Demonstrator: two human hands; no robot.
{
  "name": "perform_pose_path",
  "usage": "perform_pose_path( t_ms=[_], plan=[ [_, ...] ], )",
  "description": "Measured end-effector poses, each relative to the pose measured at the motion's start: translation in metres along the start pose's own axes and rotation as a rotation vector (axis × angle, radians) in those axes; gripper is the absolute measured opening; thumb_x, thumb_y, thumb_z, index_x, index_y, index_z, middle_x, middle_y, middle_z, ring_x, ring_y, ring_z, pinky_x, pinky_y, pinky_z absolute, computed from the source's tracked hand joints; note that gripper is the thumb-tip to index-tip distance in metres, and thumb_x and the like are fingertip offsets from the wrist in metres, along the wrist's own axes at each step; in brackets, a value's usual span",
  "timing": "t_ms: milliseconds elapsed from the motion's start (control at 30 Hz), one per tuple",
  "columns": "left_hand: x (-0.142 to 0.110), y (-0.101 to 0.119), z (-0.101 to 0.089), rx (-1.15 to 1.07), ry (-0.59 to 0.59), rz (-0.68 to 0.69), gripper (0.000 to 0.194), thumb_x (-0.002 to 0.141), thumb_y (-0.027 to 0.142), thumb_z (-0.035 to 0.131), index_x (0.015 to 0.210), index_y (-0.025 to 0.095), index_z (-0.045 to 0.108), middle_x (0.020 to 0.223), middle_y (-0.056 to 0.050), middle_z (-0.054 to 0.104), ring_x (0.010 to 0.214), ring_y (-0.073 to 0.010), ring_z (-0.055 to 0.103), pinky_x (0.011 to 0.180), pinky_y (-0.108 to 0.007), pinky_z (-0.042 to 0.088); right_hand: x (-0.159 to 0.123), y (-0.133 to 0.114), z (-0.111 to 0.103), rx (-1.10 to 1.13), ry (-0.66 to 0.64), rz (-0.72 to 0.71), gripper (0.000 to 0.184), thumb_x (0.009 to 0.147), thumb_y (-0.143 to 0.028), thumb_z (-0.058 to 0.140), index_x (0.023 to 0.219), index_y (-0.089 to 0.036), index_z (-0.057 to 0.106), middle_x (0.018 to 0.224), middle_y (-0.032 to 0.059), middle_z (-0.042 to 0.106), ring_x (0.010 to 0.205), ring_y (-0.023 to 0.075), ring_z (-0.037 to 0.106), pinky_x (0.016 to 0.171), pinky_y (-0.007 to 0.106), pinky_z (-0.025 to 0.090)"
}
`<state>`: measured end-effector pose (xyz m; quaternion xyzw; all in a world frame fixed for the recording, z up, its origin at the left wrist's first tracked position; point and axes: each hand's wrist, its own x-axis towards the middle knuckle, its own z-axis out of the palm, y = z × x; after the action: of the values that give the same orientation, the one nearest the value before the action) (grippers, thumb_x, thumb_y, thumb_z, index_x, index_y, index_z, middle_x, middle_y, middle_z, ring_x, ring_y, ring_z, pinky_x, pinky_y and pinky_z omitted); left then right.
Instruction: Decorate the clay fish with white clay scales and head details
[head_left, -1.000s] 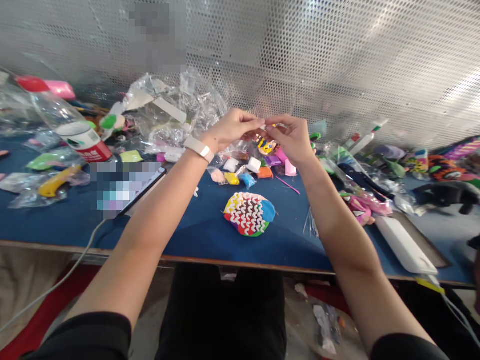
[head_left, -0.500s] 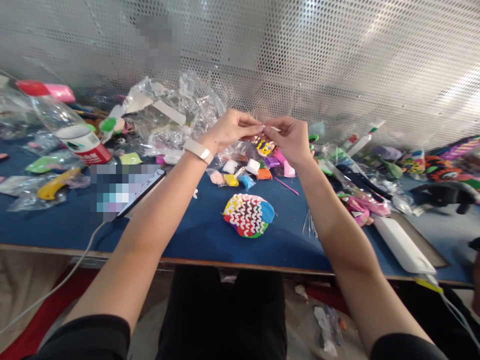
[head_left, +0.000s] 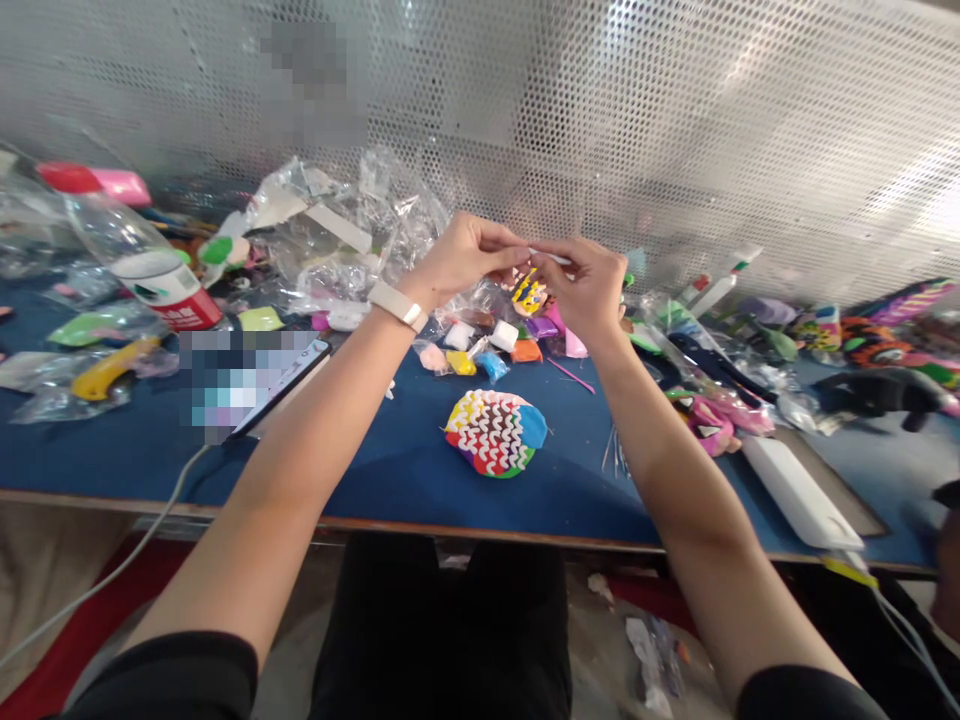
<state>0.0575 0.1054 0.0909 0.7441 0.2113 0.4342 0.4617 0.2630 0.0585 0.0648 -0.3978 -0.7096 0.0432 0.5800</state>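
Both hands are raised over the blue table, fingertips meeting. My left hand, with a white wristband, pinches one end of a thin white clay strand. My right hand pinches the other end. Below them lies a round multicoloured clay piece covered in white wavy lines. Small clay lumps in white, yellow, blue, orange and purple sit just behind it.
A phone with a cable lies at the left. Crumpled clear plastic bags and a bottle stand behind. A white power bank and colourful clay figures lie at the right. Thin needles rest near my right forearm.
The hands stay together at the same height. The white strand now shows longer between the fingertips, and the right hand has rolled slightly over it.
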Motion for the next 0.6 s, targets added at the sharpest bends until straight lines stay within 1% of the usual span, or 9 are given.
perform_pose_path(
  t_ms=[133,233,300,400,467,533,600],
  plan=[
    [-0.0017,0.0029,-0.0015,-0.039,-0.045,0.001,0.032,0.087,0.036,0.093,0.107,0.013,0.083,0.091,-0.009,0.081,0.077,-0.0132,0.073,0.074,-0.028,0.061,0.0008,-0.0057,-0.0044,0.036,-0.004,-0.023,0.014,0.093,-0.045,0.083,0.103,-0.035,0.086,0.101,0.0042,0.080,0.102,0.0268,0.076,0.093,0.048,0.068],
    [-0.0023,0.0052,-0.0008,-0.045,-0.034,-0.006,0.030,0.089,0.035,0.091,0.105,0.012,0.082,0.091,-0.009,0.080,0.078,-0.0132,0.073,0.075,-0.028,0.061,0.0024,-0.0079,-0.0048,0.041,0.001,-0.040,0.013,0.091,-0.045,0.085,0.100,-0.035,0.086,0.102,0.0040,0.079,0.104,0.0272,0.076,0.092,0.048,0.068],
    [-0.0016,0.0059,0.0009,-0.033,0.002,-0.004,0.030,0.087,0.034,0.093,0.102,0.011,0.082,0.087,-0.009,0.079,0.077,-0.0133,0.073,0.076,-0.028,0.061,0.0033,-0.0084,-0.0047,0.034,-0.007,-0.034,0.015,0.091,-0.046,0.084,0.101,-0.034,0.085,0.100,0.0037,0.079,0.101,0.0265,0.077,0.089,0.046,0.069],
    [0.0002,0.0051,0.0030,-0.011,0.038,0.010,0.034,0.084,0.034,0.095,0.104,0.010,0.081,0.086,-0.008,0.079,0.078,-0.0142,0.074,0.077,-0.030,0.061,0.0047,-0.0073,-0.0042,0.050,-0.010,-0.024,0.016,0.092,-0.046,0.083,0.101,-0.032,0.085,0.096,0.0032,0.079,0.090,0.0239,0.078,0.082,0.042,0.069],
    [0.0013,0.0038,0.0033,0.008,0.044,0.022,0.037,0.083,0.036,0.096,0.105,0.010,0.081,0.085,-0.008,0.078,0.077,-0.0147,0.074,0.078,-0.031,0.062,0.0057,-0.0057,-0.0039,0.058,0.002,-0.033,0.014,0.093,-0.045,0.083,0.098,-0.032,0.085,0.095,0.0029,0.079,0.087,0.0229,0.078,0.082,0.043,0.069],
    [0.0019,0.0029,0.0029,0.036,0.036,0.030,0.040,0.082,0.040,0.096,0.105,0.011,0.081,0.081,-0.007,0.078,0.076,-0.0148,0.073,0.076,-0.031,0.062,0.0068,-0.0044,-0.0040,0.063,0.014,-0.036,0.015,0.092,-0.047,0.084,0.096,-0.032,0.084,0.095,0.0030,0.079,0.090,0.0233,0.078,0.085,0.044,0.069],
    [0.0020,0.0030,0.0025,0.064,0.031,0.043,0.041,0.082,0.045,0.095,0.103,0.012,0.081,0.078,-0.006,0.077,0.074,-0.0146,0.072,0.074,-0.030,0.061,0.0077,-0.0038,-0.0049,0.076,0.022,-0.025,0.020,0.090,-0.051,0.085,0.098,-0.032,0.084,0.098,0.0032,0.079,0.094,0.0242,0.078,0.088,0.045,0.070]
  ],
)
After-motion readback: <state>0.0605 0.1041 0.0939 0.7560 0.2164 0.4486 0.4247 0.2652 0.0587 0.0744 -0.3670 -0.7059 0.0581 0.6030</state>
